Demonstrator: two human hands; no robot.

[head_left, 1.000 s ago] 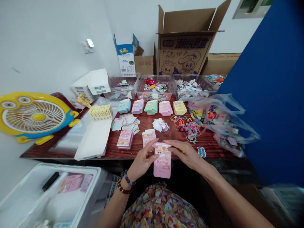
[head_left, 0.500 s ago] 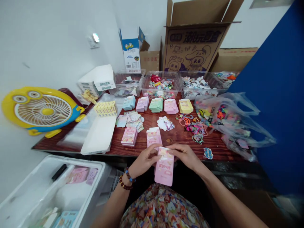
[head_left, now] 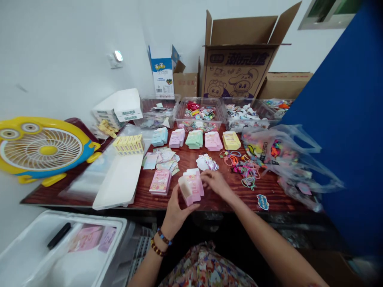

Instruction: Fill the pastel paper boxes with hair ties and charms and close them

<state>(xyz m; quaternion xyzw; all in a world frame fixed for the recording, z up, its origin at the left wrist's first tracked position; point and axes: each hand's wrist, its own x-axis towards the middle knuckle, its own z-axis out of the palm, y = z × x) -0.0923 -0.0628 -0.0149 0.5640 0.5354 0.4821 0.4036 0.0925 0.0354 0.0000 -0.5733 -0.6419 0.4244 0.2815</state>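
Fingers of the left hand [head_left: 176,211] grip one pink box [head_left: 185,189], opened but not yet closed up, in front of the sticker pile [head_left: 206,162], while the right hand [head_left: 216,183], curled, its hold unclear, nears unopened flat cartons [head_left: 195,184].

Pink box [head_left: 186,192], pale inside

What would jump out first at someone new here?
Probably the yellow-and-blue cartoon fan at the left end of the table. Behind the clear plastic bins, a big brown carton with cartoon drawings stands open. Front and centre, the left hand holds a small open pink box, with the right hand nearby.
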